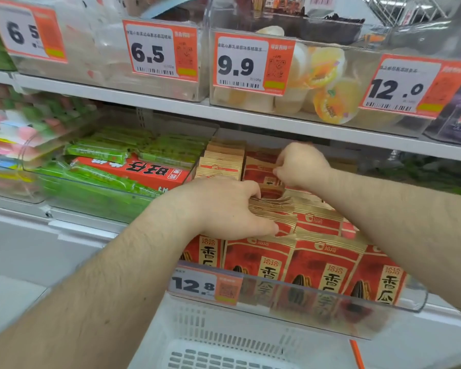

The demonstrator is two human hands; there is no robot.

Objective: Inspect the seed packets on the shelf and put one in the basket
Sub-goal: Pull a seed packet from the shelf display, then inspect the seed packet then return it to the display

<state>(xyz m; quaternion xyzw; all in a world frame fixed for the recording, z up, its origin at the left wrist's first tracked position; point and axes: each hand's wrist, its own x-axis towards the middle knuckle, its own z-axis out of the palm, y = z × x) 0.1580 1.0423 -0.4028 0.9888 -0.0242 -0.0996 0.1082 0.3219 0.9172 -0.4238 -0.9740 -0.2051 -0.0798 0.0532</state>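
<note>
Red and gold seed packets (328, 272) stand in rows inside a clear plastic bin (399, 312) on the lower shelf. My left hand (224, 206) rests on the tops of the middle packets, fingers spread and pressing them forward. My right hand (301, 163) reaches further back in the bin and pinches the top edge of one seed packet (258, 169) between thumb and fingers. A white perforated basket (224, 339) sits below the bin at the bottom of the view.
Green and red snack packs (123, 169) fill the bin to the left. Price tags reading 6.5 (160, 50), 9.9 (253, 63) and 12.0 (413, 86) hang on upper bins of jelly cups. The upper shelf edge (171, 102) hangs close above my hands.
</note>
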